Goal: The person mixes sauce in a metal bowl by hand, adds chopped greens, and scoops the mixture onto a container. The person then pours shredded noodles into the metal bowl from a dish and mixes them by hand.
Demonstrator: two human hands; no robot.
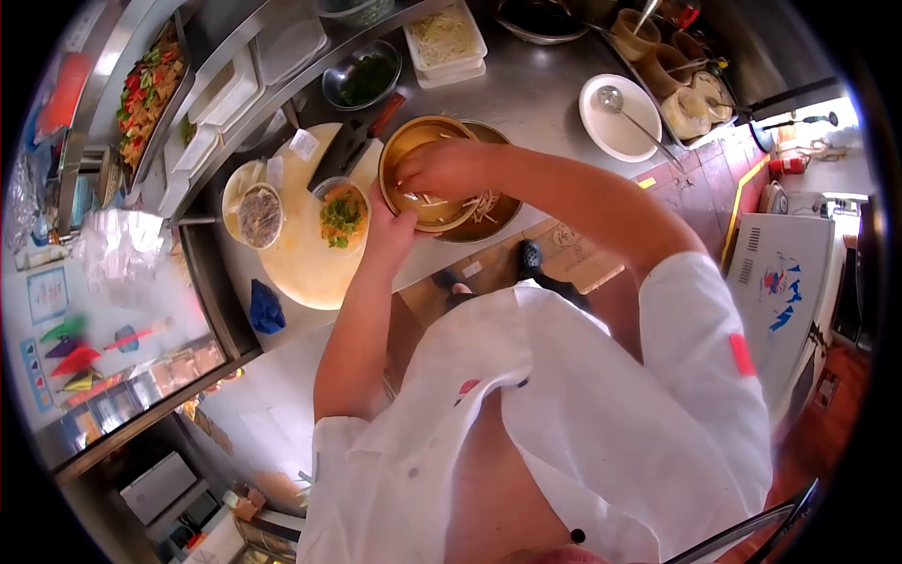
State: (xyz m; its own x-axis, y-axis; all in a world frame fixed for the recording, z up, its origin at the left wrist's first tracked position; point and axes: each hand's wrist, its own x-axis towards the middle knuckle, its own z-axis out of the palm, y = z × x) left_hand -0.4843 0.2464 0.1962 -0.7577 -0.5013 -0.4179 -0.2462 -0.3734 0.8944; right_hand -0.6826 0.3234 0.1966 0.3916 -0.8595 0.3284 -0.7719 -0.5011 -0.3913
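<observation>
My left hand (390, 226) grips the near-left rim of a gold-coloured metal bowl (427, 226), which is tilted over a second metal bowl (510, 209) holding pale thin strips. My right hand (440, 169) reaches inside the gold bowl with its fingers curled; what they hold is hidden. A few pale strips (430, 199) lie in the bowl below the fingers. Left of my hands, a clear container (343, 214) of orange shreds topped with chopped greens sits on a round cutting board (299, 273). A cleaver (340, 155) lies on the board's far side.
A tub of bean sprouts (444, 39) and a bowl of greens (366, 80) stand at the back. To the right are a white bowl (620, 117) with a ladle (631, 115) and several pots (672, 70). A blue cloth (267, 308) lies by the board.
</observation>
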